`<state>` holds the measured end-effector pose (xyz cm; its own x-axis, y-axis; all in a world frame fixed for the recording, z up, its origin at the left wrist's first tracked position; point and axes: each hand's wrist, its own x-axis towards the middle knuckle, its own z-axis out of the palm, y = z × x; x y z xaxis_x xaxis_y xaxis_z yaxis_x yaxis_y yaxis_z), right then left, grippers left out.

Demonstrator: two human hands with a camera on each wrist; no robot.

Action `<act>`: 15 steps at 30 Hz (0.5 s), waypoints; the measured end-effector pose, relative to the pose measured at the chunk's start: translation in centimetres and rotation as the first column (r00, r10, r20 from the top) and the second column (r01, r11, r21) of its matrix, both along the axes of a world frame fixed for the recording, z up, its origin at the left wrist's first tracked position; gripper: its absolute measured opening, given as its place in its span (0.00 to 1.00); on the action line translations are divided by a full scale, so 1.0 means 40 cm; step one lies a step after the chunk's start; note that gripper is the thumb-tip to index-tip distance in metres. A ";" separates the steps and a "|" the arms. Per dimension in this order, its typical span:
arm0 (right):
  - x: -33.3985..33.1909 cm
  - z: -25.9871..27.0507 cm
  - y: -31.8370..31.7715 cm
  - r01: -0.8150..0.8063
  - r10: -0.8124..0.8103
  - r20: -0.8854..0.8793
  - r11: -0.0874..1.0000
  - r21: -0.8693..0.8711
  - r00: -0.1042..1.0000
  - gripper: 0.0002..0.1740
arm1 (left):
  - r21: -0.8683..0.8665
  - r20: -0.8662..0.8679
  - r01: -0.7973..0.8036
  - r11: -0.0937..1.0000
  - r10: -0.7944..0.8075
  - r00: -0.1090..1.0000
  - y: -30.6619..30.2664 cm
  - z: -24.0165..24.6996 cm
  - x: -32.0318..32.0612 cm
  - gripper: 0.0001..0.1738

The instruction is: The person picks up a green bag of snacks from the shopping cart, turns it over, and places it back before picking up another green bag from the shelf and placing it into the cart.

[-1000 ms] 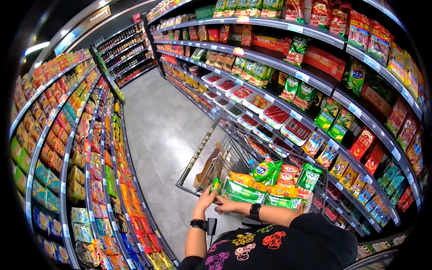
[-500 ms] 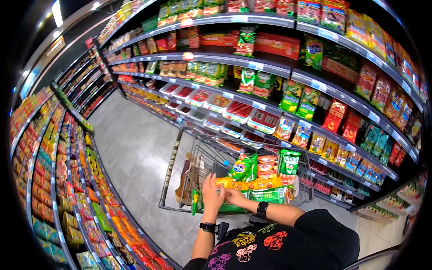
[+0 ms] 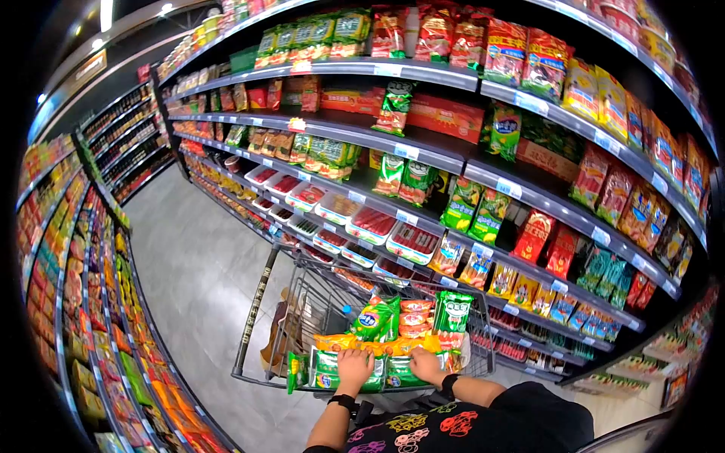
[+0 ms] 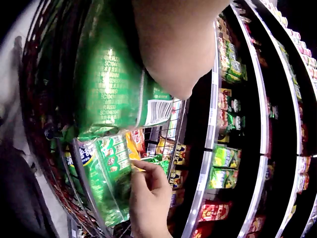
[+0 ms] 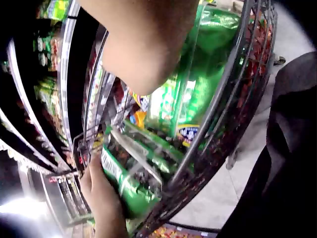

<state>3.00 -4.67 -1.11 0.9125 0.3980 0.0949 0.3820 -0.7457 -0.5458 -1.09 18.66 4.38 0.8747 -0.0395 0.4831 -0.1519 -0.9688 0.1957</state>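
Two green snack bags lie side by side along the near side of the shopping cart (image 3: 290, 296). My left hand (image 3: 355, 368) reaches over the left green snack bag (image 3: 325, 377), its fingers at the far edge. At the edge of the right green snack bag (image 3: 398, 372), my right hand (image 3: 428, 365) has its thumb and fingers bent; the left wrist view shows this right hand (image 4: 148, 196) pinching there. Yellow-orange bags (image 3: 393, 346) lie just beyond both hands. A small green packet (image 3: 297, 372) stands left of my left hand, at the cart's near side.
Behind the yellow-orange bags are a green bag (image 3: 371, 320), red-and-white packs (image 3: 416, 318) and an upright green bag (image 3: 453, 311). A brown bag (image 3: 279, 343) sits near the cart's handle (image 3: 259, 298). Stocked shelves (image 3: 453, 155) rise beyond the cart; an aisle floor (image 3: 181, 249) runs left.
My hands were together at the left end of the cart; now they are apart, each at its own green snack bag. The right hand moved right. The head view turned toward the shelves.
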 end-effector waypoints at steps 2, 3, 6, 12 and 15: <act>0.005 -0.011 0.011 -0.019 0.024 0.068 0.998 -0.065 0.997 0.11 | 0.007 -0.013 -0.018 1.000 0.018 1.000 -0.004 0.004 -0.001 0.13; 0.015 -0.011 0.014 -0.017 0.019 0.037 0.997 -0.069 0.999 0.11 | 0.005 -0.001 -0.016 1.000 0.016 1.000 -0.006 0.004 -0.001 0.13; 0.045 -0.017 0.015 -0.044 0.036 -0.081 0.994 -0.098 0.996 0.11 | -0.019 -0.015 -0.029 0.999 0.029 0.999 -0.010 0.000 -0.005 0.14; 0.085 -0.014 -0.026 -0.258 0.254 -0.170 0.966 -0.002 0.952 0.12 | 0.069 -0.112 -0.341 0.937 0.347 0.931 -0.074 0.001 0.008 0.16; 0.115 -0.028 -0.061 -0.269 0.327 -0.262 0.934 0.234 0.908 0.10 | 0.050 -0.211 -0.364 0.930 0.366 0.906 -0.164 0.013 0.027 0.20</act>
